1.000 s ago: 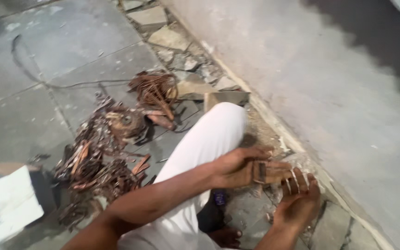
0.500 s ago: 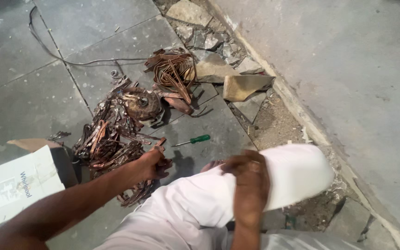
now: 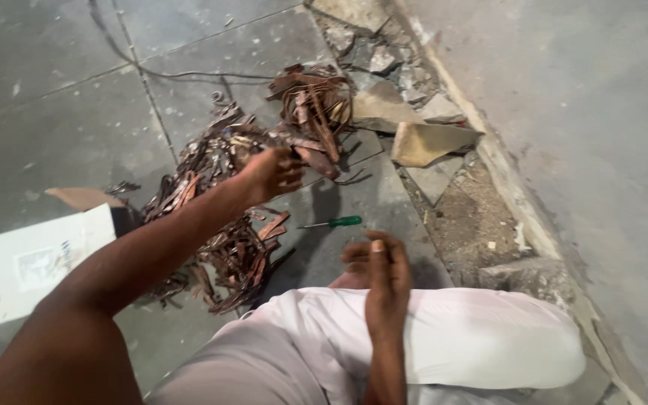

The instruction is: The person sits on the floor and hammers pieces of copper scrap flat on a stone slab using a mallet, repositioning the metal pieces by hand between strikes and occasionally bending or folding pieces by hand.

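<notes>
The left hand (image 3: 270, 176) is closed on the tangled pile of reddish copper strips (image 3: 219, 217); the right hand (image 3: 380, 274) is open above the white-clothed knee (image 3: 481, 337).

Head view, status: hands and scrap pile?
Left hand gripping copper strips in pile. Right hand open, empty, above knee. Green screwdriver lying between hands, untouched.

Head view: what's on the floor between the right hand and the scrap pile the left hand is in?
A green-handled screwdriver lies on the floor tile between the right hand and the copper scrap pile that the left hand touches, seen in the head view.
</notes>
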### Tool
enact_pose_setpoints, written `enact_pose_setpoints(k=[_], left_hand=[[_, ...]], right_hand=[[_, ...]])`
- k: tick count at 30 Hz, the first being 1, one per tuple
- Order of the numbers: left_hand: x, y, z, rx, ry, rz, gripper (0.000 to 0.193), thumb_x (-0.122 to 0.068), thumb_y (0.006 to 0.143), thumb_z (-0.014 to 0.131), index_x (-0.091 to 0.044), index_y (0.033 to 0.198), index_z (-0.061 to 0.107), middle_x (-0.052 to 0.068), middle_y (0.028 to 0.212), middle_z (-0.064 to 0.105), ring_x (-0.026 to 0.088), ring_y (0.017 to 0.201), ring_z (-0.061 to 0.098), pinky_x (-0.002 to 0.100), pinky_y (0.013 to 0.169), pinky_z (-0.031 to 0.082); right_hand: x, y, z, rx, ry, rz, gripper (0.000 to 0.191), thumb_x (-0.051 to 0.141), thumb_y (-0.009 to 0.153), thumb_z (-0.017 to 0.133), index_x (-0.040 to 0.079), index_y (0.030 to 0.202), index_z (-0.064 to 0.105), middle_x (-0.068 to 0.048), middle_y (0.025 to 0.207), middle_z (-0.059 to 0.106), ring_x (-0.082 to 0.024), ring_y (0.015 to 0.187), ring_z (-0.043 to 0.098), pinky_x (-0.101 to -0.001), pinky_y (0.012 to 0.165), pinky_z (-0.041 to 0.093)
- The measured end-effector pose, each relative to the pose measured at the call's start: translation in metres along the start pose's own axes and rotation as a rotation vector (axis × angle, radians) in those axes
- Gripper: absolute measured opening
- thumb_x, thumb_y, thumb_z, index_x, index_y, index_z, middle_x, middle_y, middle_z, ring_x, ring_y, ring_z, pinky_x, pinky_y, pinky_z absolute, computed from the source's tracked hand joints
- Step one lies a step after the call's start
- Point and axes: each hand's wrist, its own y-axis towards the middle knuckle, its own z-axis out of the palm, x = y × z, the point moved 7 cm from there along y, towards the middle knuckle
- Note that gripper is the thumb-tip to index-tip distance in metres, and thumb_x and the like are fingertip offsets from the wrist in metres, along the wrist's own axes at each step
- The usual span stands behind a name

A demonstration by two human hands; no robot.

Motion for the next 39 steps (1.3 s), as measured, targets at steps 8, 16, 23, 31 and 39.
enact_pose_setpoints(k=[8,16,23,31,39], left_hand=[[0.092,-0.016,-0.133,-0.123,1.953,0.074,0.095,-0.061,0.081,0.077,-0.017,0.154,0.035,0.020,0.157,0.039,0.043,0.145,0.036,0.061,0.108,0.043],[0.141,-0.029,-0.147,-0.136,2.366,0.270,0.105,-0.066,0.084,0.072,-0.010,0.158,0.023,0.025,0.163,0.022,0.043,0.150,0.020,0.058,0.115,0.034],[0.180,0.020,-0.124,-0.064,1.932,0.101,0.067,-0.048,0.097,0.063,-0.006,0.147,0.050,0.017,0.138,0.058,0.031,0.126,0.058,0.046,0.099,0.056],[0.159,0.035,-0.111,-0.032,1.891,0.118,0.043,-0.038,0.094,0.062,-0.022,0.134,0.065,0.012,0.107,0.076,0.031,0.094,0.076,0.046,0.077,0.063],[0.165,-0.002,-0.109,0.447,2.077,-0.155,0.031,-0.023,0.082,0.071,-0.007,0.107,0.081,0.015,0.102,0.078,0.026,0.088,0.074,0.041,0.076,0.061]], right_hand=[[0.008,0.007,-0.028,-0.102,0.100,-0.044,0.030,0.024,0.111,0.049,0.000,0.128,0.056,-0.014,0.096,0.070,-0.018,0.083,0.068,-0.0304,0.074,0.055],[0.009,0.019,-0.021,-0.101,-0.006,-0.032,0.030,0.024,0.110,0.046,0.001,0.127,0.056,-0.013,0.095,0.070,-0.018,0.085,0.070,-0.0302,0.075,0.055],[0.008,0.019,-0.016,-0.076,-0.016,-0.063,0.029,0.024,0.112,0.047,0.001,0.127,0.055,-0.013,0.094,0.071,-0.019,0.084,0.070,-0.0299,0.075,0.054],[0.007,0.023,-0.020,-0.118,-0.079,-0.047,0.030,0.026,0.111,0.046,0.002,0.126,0.057,-0.012,0.093,0.072,-0.018,0.083,0.070,-0.0290,0.072,0.054],[0.007,0.021,-0.023,-0.110,-0.120,-0.077,0.030,0.026,0.112,0.045,0.002,0.128,0.055,-0.012,0.095,0.072,-0.018,0.084,0.070,-0.0288,0.074,0.055]])
